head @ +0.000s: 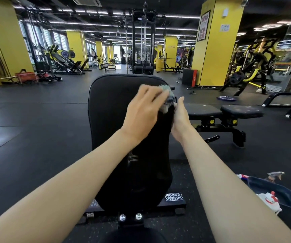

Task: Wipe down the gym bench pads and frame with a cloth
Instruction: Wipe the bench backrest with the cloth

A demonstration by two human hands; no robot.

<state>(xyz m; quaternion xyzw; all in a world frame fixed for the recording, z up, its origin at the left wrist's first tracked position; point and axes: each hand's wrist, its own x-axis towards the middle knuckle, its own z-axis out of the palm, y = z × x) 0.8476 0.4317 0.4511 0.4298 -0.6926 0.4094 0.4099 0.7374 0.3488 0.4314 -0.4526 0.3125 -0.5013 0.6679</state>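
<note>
My left hand presses the cloth, fingers spread, on the back pad, upper corner. The right hand is beside it, grip unclear. I judge the frame not yet wiped.

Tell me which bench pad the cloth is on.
The upright back pad straight ahead, cloth at its upper right edge; the flat pads to its right have none.

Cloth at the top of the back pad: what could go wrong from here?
1. The cloth is bunched under the left hand at the right edge of the back pad; it may slip off that edge.
2. The tub and spray bottle sit on the floor close to the person's right; a sidestep might knock them over.
</note>
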